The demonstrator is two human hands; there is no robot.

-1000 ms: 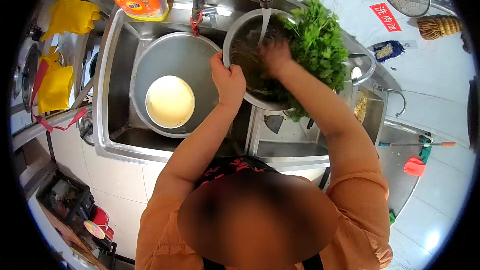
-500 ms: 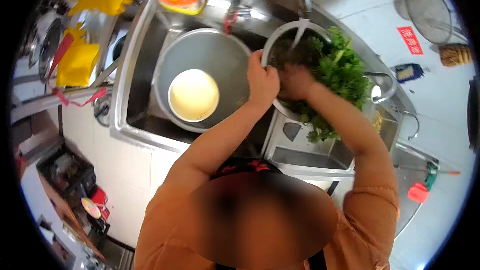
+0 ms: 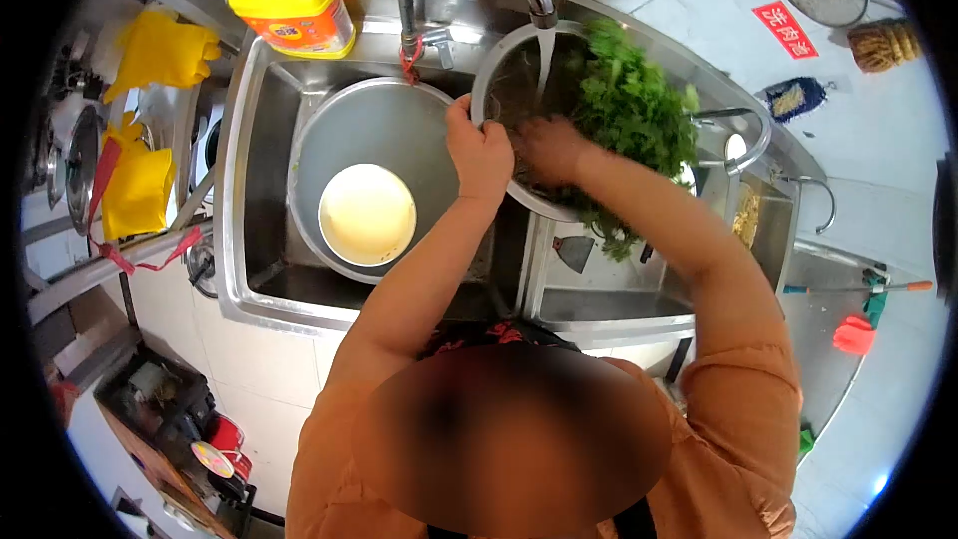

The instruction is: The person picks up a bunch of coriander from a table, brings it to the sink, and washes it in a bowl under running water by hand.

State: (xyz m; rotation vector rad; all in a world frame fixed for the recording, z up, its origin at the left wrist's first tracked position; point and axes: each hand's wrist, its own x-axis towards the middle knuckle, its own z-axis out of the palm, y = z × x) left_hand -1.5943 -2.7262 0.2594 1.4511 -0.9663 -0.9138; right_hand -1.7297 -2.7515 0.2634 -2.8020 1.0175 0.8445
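Observation:
My left hand [image 3: 481,155] is closed round the near left rim of a round metal basin [image 3: 483,80], thumb over the edge. Inside that basin, my right hand [image 3: 551,152] reaches down into dark, murky water; its fingers are partly hidden, and I cannot tell whether they hold anything. A big bunch of leafy green herbs [image 3: 634,90] hangs over the basin's right side, just past my right wrist. Water [image 3: 545,60] runs from the curved faucet [image 3: 542,18] into the basin.
A wide grey pot [image 3: 324,140] stands in the left sink, with a cream-coloured bowl [image 3: 367,215] inside. The yellow detergent bottle [image 3: 289,15] stands at the back rim. A scraper blade [image 3: 573,253] lies right of the sink divider. Another faucet [image 3: 763,130] arches on the right.
The whole view has shifted, so the sink and basin sit farther left. My left hand keeps its hold on the rim; my right hand stays inside the basin and looks less smeared.

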